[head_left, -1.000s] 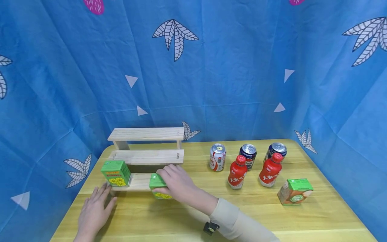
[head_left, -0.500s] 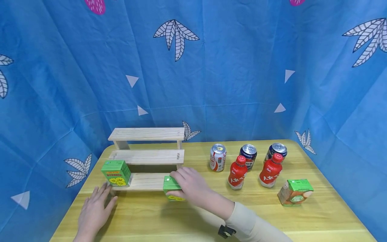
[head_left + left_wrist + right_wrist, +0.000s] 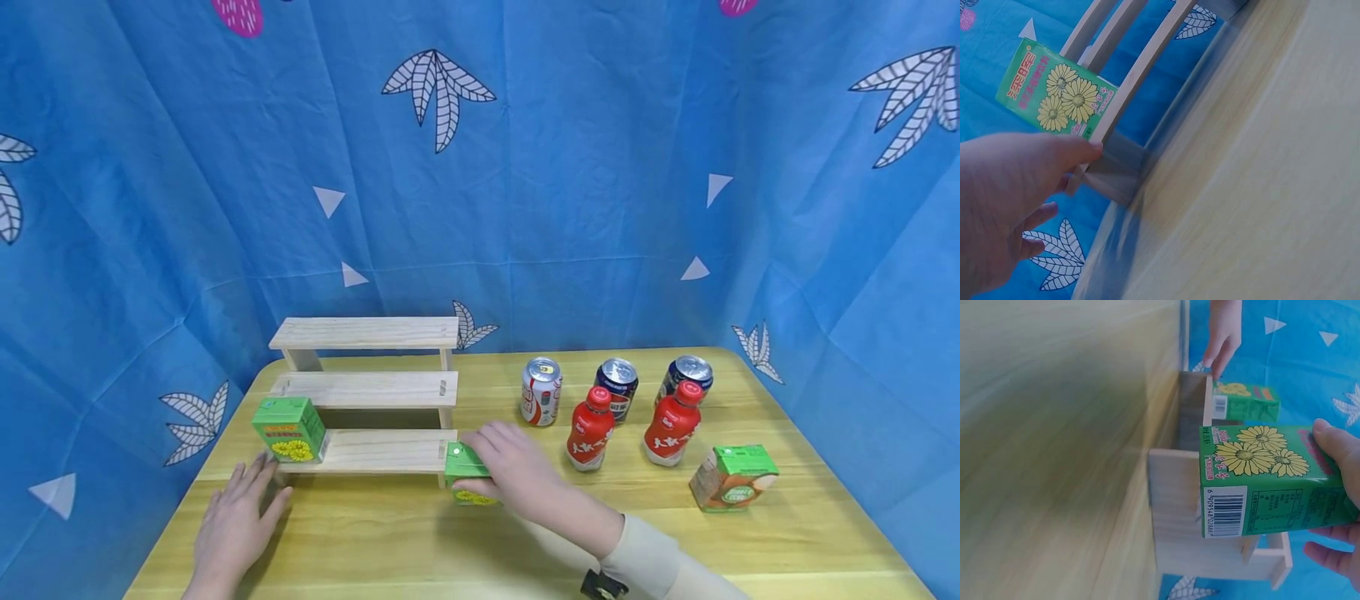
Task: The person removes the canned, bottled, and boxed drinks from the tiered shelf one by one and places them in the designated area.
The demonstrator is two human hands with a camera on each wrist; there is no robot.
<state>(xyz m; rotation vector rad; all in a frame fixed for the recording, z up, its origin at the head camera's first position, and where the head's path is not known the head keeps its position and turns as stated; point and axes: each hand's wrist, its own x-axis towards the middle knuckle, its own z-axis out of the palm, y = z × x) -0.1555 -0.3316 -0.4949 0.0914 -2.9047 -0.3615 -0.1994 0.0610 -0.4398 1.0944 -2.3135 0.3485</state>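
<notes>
My right hand [image 3: 513, 471] grips a green drink carton [image 3: 1260, 462] with yellow flowers, thumb on one side and fingers on the other. In the head view this carton is at the right front corner of a three-tier wooden rack [image 3: 375, 450], overlapping its lowest shelf. The right wrist view shows it raised off the tabletop, its barcode face turned to the camera. A matching green carton [image 3: 288, 429] stands at the left end of the lowest shelf. Beside it my left hand [image 3: 236, 521] lies with extended fingers, fingertips at the shelf's left front corner [image 3: 1100, 134].
Right of the rack stand a white-and-red can [image 3: 541, 392], two dark blue cans [image 3: 617, 379], two red bottles [image 3: 590, 433] and a brown carton with a green top [image 3: 733, 479]. A blue patterned cloth [image 3: 570, 208] hangs around the wooden table [image 3: 360, 550].
My right hand has moved right with the green carton, from in front of the lowest shelf's middle to its right end. The left hand and the other carton stay put.
</notes>
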